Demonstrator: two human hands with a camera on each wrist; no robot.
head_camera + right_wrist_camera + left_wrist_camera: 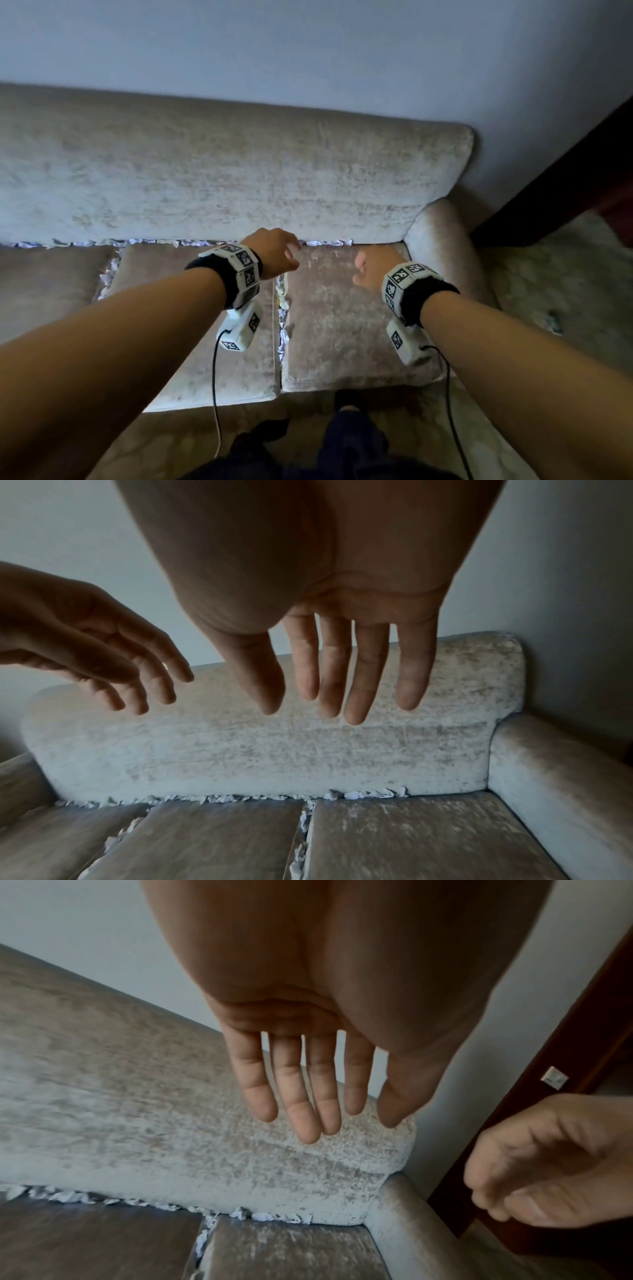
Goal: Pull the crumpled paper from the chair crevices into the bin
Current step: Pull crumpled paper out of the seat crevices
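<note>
White crumpled paper (325, 242) is stuffed along the seam under the backrest of a beige sofa (239, 178). More paper fills the gap between the seat cushions (281, 315) and a second gap further left (109, 274). My left hand (291, 251) hovers over the back seam where it meets the cushion gap, fingers straight and empty (329, 1096). My right hand (363, 263) hangs over the right seat cushion, fingers spread, holding nothing (308, 696). The wrist views show the paper strips (274, 1217) (366, 794) below both hands. No bin is in view.
The sofa's right armrest (445, 246) stands just right of my right hand. A dark wooden door frame (565, 178) rises beyond it, with pale patterned carpet (548, 291) at its foot. My dark-trousered legs (342, 445) stand against the sofa's front edge.
</note>
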